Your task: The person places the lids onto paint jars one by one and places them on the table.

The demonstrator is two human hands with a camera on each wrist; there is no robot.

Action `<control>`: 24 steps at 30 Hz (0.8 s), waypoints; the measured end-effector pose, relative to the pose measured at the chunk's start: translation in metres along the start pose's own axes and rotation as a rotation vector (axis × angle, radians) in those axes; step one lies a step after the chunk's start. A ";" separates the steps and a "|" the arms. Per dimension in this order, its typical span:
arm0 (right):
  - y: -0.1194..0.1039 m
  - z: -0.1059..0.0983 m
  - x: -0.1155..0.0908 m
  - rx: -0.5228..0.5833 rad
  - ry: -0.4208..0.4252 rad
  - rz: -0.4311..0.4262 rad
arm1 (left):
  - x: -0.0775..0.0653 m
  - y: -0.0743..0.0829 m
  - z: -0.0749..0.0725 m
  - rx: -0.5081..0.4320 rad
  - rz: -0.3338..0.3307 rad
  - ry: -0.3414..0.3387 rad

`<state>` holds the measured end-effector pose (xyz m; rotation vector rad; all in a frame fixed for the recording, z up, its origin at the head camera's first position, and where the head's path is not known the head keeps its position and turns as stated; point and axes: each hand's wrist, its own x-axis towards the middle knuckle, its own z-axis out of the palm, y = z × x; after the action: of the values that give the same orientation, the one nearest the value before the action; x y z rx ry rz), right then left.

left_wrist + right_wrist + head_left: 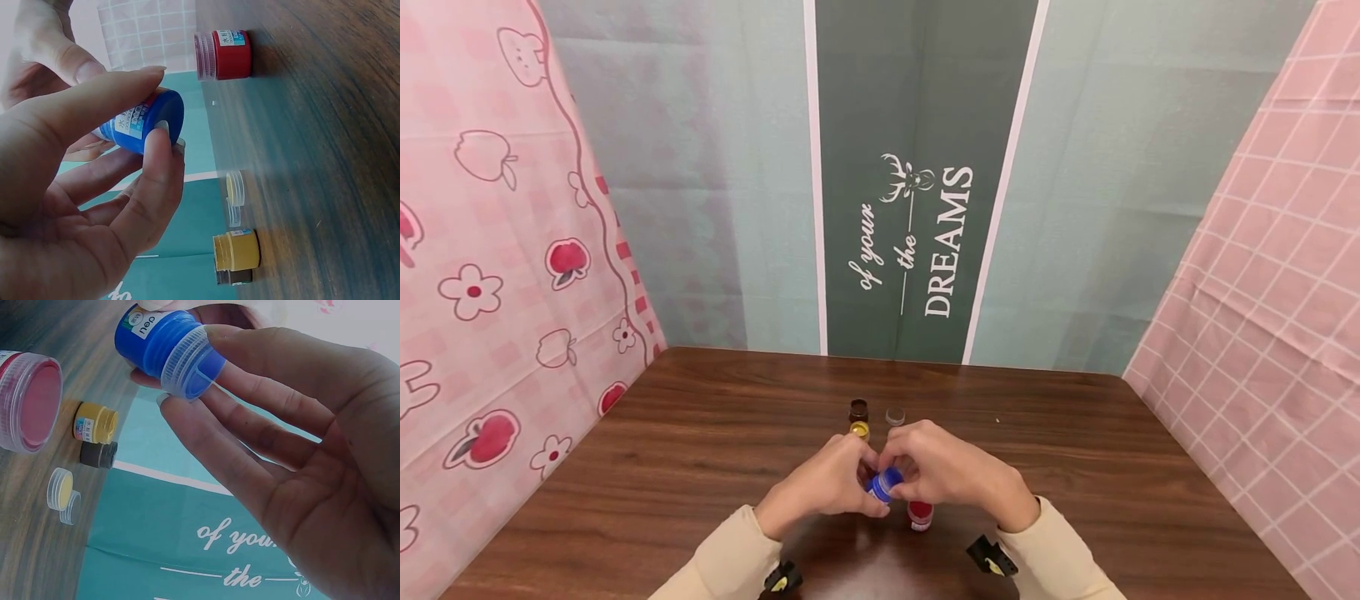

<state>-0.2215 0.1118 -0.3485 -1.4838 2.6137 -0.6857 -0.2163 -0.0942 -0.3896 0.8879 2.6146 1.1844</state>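
Observation:
A small blue paint jar (883,483) is held tilted above the table between both hands. My left hand (829,482) grips its body, with thumb and fingers around the label and base in the left wrist view. At the mouth of the jar, my right hand (938,463) pinches the clear ribbed lid (185,364) between thumb and fingers. The lid lines up with the jar's neck; whether it is loose or screwed on I cannot tell. Just below the right hand stands a lidded red paint jar (920,514).
Beyond the hands stand an uncovered yellow paint jar (860,431) and an uncovered dark one (858,409). Two removed lids, one yellow inside (60,489) and one clear (72,509), lie nearby. Cloth curtains border the brown wooden table (1060,442).

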 end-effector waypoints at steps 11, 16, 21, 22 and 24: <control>-0.002 0.003 0.000 0.021 -0.025 0.024 | -0.002 0.001 0.002 0.001 0.008 0.001; -0.001 0.005 0.000 0.024 -0.024 0.029 | -0.002 0.002 0.002 -0.016 0.014 -0.004; -0.001 0.006 0.001 0.024 -0.026 0.045 | -0.002 0.002 0.002 -0.006 0.021 -0.003; 0.000 0.006 0.001 0.024 -0.028 0.052 | -0.002 0.002 0.002 -0.004 0.023 -0.002; 0.000 0.007 0.001 0.022 -0.031 0.071 | -0.003 0.002 0.002 -0.001 0.025 -0.002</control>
<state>-0.2202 0.1082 -0.3541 -1.3775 2.6124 -0.6774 -0.2122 -0.0932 -0.3896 0.9231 2.6085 1.1908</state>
